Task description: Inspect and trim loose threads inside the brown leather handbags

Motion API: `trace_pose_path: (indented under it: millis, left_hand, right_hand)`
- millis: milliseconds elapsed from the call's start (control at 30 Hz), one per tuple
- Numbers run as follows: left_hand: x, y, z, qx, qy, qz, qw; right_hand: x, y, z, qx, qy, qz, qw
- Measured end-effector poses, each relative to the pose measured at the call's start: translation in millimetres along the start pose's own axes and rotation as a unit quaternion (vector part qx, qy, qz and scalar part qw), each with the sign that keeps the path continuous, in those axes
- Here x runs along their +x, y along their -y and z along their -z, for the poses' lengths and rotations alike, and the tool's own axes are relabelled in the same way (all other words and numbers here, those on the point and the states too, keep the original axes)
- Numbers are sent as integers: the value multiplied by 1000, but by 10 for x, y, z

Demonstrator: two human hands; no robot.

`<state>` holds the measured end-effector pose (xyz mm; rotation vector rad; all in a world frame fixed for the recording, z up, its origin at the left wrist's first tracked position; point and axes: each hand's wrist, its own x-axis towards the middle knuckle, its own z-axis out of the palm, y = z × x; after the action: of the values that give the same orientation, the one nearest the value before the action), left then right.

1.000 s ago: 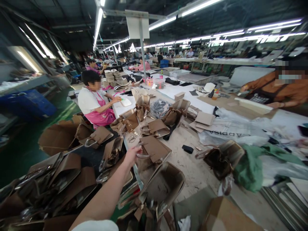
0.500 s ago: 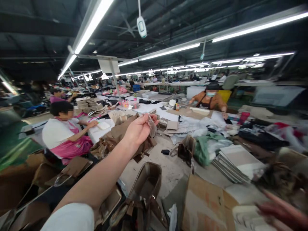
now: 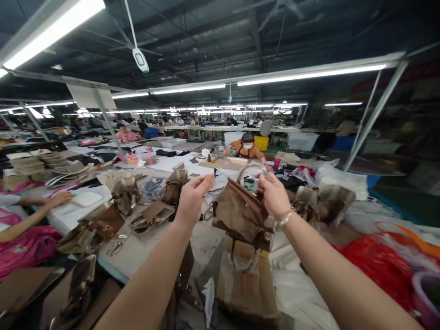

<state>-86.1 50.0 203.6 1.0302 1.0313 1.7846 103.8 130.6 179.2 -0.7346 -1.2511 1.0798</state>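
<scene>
Head view, the only one here: the person's right hand (image 3: pixel 275 197), bracelet (image 3: pixel 285 219) at the wrist, has its fingers curled around what looks like the wrapped handle of a brown bag (image 3: pixel 237 211). The bag's tilted, sitting between the two hands, with a cardboard box (image 3: pixel 244 293) below; can't really tell if they touch. Left hand (image 3: pixel 192 197) is just left of the bag, thumb and fingers drawn together, but no telling whether anything's pinched in there. Over to the left there's a pair of scissors (image 3: pixel 115 249) on the table (image 3: pixel 133 253), plus a co-worker's pink apron (image 3: pixel 37 247). Red plastic (image 3: pixel 374 266) is bunched up on the right.
</scene>
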Motion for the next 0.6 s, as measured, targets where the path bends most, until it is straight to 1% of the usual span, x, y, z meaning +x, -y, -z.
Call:
trace_pose_path:
  millis: [33, 67, 100, 133, 167, 200, 233, 267, 300, 333, 367, 400, 433, 467, 500, 533, 567, 600]
  left_hand:
    - [-142, 154, 79, 17, -67, -38, 997]
    - [-308, 346, 142, 25, -106, -25, 994]
    - [-486, 566, 183, 28, -119, 39, 992]
    - [-667, 800, 197, 21, -102, 152, 983]
    - [-835, 1029, 183, 2, -66, 271, 960]
    - [-980, 1237, 147, -23, -39, 355, 934]
    - [-1089, 1406, 97, -56, -8, 399, 915]
    - [-1156, 1524, 46, -95, 12, 411, 907]
    - [-1178, 1582, 6, -132, 10, 401, 907]
    - [-1158, 1579, -13, -170, -4, 378, 910]
    - [-1103, 1521, -6, -204, -27, 350, 914]
    - [-1023, 1419, 26, -235, -48, 324, 915]
    - [-928, 1290, 80, -268, -55, 297, 915]
    - [-830, 1154, 145, -288, -45, 272, 917]
    - [-741, 1028, 212, -291, -31, 241, 926]
    - [-669, 928, 269, -278, -21, 228, 933]
    - [-621, 864, 310, -260, -6, 249, 933]
    - [-602, 837, 330, -238, 5, 271, 933]
  right_hand:
    - [-19, 21, 174, 60, -14, -22, 998]
    - [-54, 49, 338, 107, -24, -41, 993]
    - [-104, 80, 484, 144, -38, -55, 987]
    - [-165, 112, 608, 173, -52, -67, 981]
    - [-232, 142, 709, 199, -68, -75, 975]
    - [-300, 166, 791, 227, -82, -84, 967]
    - [-367, 182, 860, 257, -92, -95, 957]
    - [-430, 189, 925, 286, -101, -105, 947]
    - [-489, 183, 994, 311, -112, -111, 937]
    - [-546, 161, 1076, 328, -126, -113, 929]
    - [-606, 121, 1174, 337, -145, -109, 924]
    - [-674, 60, 1289, 334, -173, -101, 921]
    - [-754, -22, 1417, 321, -204, -102, 919]
    - [-851, -124, 1550, 300, -236, -113, 917]
    - [-966, -243, 1680, 271, -270, -140, 913]
    - [-1097, -373, 1799, 239, -287, -188, 908]
    - [-1241, -510, 1900, 202, -300, -219, 906]
    - [-1389, -643, 1983, 155, -297, -232, 913]
